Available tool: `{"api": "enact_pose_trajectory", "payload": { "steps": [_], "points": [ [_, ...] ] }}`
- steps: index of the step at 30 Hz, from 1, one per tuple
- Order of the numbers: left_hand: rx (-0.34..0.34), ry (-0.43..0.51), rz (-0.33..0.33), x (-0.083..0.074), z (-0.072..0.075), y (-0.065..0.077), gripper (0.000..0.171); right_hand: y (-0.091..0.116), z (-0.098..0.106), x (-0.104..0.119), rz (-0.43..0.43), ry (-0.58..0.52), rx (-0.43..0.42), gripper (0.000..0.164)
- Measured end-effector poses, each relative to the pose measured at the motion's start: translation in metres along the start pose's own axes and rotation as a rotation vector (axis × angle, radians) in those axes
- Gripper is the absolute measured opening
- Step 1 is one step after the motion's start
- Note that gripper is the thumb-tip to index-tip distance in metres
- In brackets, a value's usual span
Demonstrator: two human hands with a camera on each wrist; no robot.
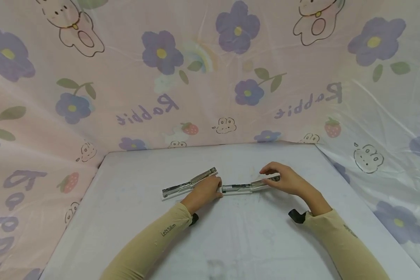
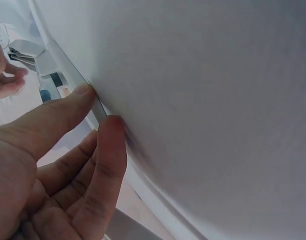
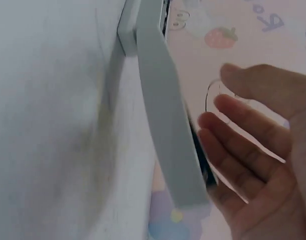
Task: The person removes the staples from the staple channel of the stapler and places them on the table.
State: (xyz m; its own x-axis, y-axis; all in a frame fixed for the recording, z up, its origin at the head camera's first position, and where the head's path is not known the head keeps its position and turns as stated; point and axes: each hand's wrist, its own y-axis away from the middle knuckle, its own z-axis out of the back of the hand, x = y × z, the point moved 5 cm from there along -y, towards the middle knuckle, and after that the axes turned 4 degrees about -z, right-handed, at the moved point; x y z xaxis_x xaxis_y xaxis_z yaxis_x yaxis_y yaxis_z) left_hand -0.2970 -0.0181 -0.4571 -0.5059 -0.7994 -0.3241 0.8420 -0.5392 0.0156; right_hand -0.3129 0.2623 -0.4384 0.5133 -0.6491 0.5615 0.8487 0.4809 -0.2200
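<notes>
Two white staplers with metal inner parts lie opened out on the table, each bent at its middle. My left hand (image 1: 204, 190) pinches the left end of the right stapler (image 1: 237, 189) between thumb and finger; in the left wrist view the fingertips (image 2: 111, 127) meet at its white edge. My right hand (image 1: 287, 179) is by the raised right half, its fingers loosely bent. In the right wrist view those fingers lie beside the raised stapler half (image 3: 163, 110), with the thumb apart from it. The left stapler (image 1: 176, 189) lies tilted behind my left hand, partly hidden by it.
A white-covered table (image 1: 245, 241) lies under both hands. Behind it and along the sides hangs a pink cloth (image 1: 203, 97) printed with flowers and rabbits. Black pieces (image 1: 296, 216) show at the wrists, by the beige sleeves (image 1: 154, 237).
</notes>
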Motion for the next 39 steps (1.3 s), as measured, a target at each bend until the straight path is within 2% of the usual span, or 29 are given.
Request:
{"api": "enact_pose_trajectory", "payload": {
  "steps": [3, 10, 16, 24, 33, 39],
  "points": [
    [-0.004, 0.001, 0.001, 0.001, -0.001, 0.000, 0.025, -0.004, -0.006, 0.008, 0.019, -0.017, -0.027, 0.029],
    [-0.004, -0.009, 0.003, 0.001, -0.001, -0.001, 0.026, -0.012, -0.029, 0.021, 0.009, -0.101, 0.004, 0.026],
    [-0.010, -0.011, 0.005, 0.002, -0.001, -0.001, 0.026, -0.019, -0.048, 0.032, 0.062, -0.059, -0.014, 0.025],
    [0.002, 0.030, 0.014, 0.001, 0.000, 0.000, 0.024, -0.026, -0.065, 0.043, 0.072, -0.059, 0.007, 0.023],
    [-0.003, 0.039, 0.010, 0.001, 0.001, 0.000, 0.023, -0.031, -0.076, 0.054, 0.119, -0.081, 0.009, 0.020],
    [0.003, 0.037, 0.017, 0.002, 0.000, -0.001, 0.024, -0.032, -0.079, 0.057, 0.106, -0.033, 0.005, 0.016]
  ]
}}
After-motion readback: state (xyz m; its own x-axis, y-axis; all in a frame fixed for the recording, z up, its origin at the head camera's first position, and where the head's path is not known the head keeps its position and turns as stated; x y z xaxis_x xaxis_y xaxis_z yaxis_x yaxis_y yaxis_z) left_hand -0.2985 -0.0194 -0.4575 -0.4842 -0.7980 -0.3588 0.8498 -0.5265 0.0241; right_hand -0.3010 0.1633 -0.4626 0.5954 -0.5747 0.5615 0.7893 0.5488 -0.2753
